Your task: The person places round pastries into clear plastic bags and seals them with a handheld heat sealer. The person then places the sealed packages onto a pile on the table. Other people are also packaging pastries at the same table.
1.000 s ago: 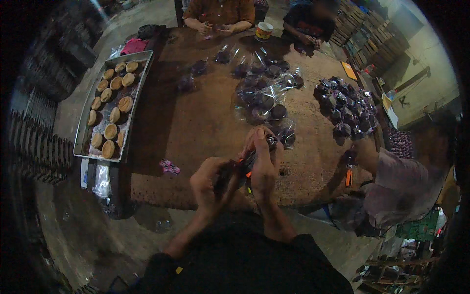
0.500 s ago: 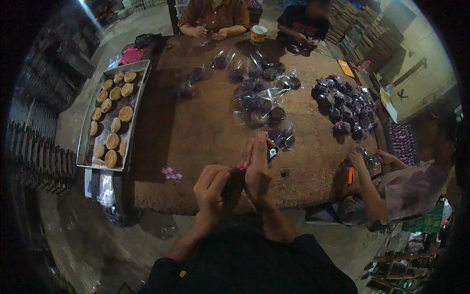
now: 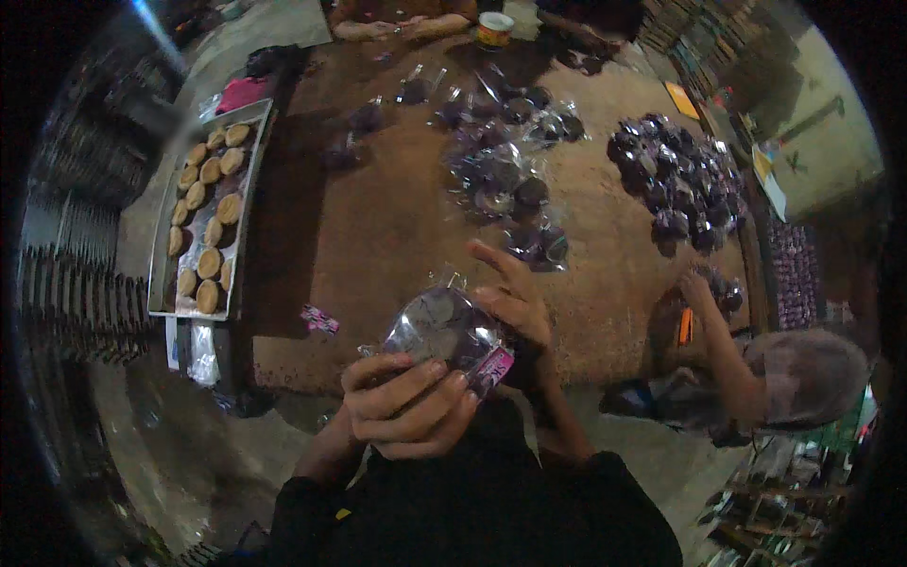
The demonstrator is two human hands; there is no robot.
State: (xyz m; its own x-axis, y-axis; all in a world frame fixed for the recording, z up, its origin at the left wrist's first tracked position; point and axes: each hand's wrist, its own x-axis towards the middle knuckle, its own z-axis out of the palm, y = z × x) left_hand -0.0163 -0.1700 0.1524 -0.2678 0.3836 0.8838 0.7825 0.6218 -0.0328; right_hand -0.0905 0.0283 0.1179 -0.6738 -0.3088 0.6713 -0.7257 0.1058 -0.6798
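Observation:
A round pastry in clear plastic wrap [image 3: 439, 326], with a pink printed label at its lower right corner, is held up at the near edge of the table. My left hand [image 3: 406, 402] is closed on its lower edge, fingers across the front. My right hand [image 3: 515, 307] is at the packet's right side, index finger stretched out and fingers apart; whether it touches the wrap I cannot tell. Beyond it lie several dark wrapped pastries [image 3: 501, 180] in loose clear bags. Left of the packet lies a small stack of pink labels [image 3: 319, 319].
A metal tray [image 3: 238, 274] of unwrapped brown pastries lines the left side. A heap of wrapped packets [image 3: 675, 180] covers the right side, near a co-worker's arm [image 3: 723, 350] and an orange tool [image 3: 685, 326]. Across the table are a tub [image 3: 494, 30] and another person's hands [image 3: 387, 28].
My left hand has moved down with the wrapped pastry, which now faces up in plain view. My right hand's fingers have spread and moved slightly right. The whole view has shifted a little.

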